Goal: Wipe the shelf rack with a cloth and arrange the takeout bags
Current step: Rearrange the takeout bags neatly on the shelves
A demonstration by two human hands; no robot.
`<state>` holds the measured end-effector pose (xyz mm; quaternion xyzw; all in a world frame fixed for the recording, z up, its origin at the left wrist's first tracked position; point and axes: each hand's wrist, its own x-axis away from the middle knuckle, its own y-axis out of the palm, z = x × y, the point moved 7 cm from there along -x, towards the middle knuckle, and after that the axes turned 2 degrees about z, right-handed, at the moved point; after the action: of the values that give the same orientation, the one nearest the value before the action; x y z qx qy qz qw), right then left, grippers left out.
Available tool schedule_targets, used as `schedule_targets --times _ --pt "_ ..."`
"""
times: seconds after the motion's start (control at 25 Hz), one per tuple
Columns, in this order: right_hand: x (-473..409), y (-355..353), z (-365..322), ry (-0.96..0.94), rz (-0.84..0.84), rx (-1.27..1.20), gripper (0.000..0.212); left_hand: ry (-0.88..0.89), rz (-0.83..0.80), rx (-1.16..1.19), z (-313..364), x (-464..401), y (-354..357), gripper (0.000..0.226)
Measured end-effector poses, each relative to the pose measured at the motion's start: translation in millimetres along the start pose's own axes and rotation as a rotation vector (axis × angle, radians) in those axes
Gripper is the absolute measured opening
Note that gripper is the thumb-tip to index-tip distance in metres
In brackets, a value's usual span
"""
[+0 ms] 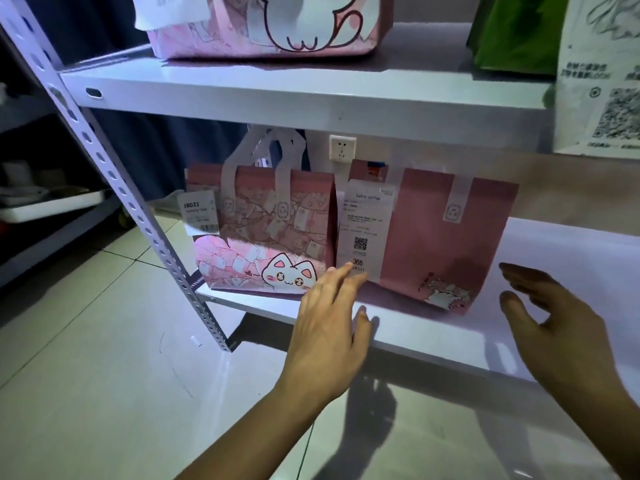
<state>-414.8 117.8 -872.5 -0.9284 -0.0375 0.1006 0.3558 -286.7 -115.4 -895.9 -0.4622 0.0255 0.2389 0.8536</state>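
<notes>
Far left: a tray point(52, 202) on a neighbouring dark shelf, contents too dim to make out. The perforated upright point(114, 174) of your shelf rack runs diagonally down to the lower shelf point(433, 336).

Lower shelf: patterned pink bag point(263, 233) with a cat print stands upright at the left end, a tag point(197, 214) on its side. Just beside it, touching or nearly so, stands the plain pink bag point(443, 237), with a receipt point(363, 230) on its front; small print unreadable.

Your left hand point(329, 323) is spread, fingertips at the receipt's lower edge; contact cannot be confirmed. Your right hand point(554, 323) is open, fingers relaxed, holding nothing, right of the plain bag.

Upper shelf point(277, 95): another pink cat bag point(270, 26), a green bag point(516, 32) and a white printed sheet point(602, 74), all cut off by the frame.
</notes>
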Motion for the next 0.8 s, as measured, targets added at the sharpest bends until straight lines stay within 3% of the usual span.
schedule_targets --times 0.28,0.44,0.6,0.8 --pt "-17 37 3 -0.044 0.013 -0.057 0.036 -0.094 0.033 -0.015 -33 -3 -8 0.048" --pt "-15 77 2 -0.040 -0.080 -0.054 0.014 -0.156 0.070 -0.050 -67 2 -30 0.048" --pt "1 109 -35 -0.093 -0.040 -0.091 0.026 -0.195 0.104 -0.044 -97 12 -46 0.048" --pt "14 151 -85 -0.170 -0.146 -0.143 0.029 -0.299 0.225 -0.017 -143 13 -83 0.049"
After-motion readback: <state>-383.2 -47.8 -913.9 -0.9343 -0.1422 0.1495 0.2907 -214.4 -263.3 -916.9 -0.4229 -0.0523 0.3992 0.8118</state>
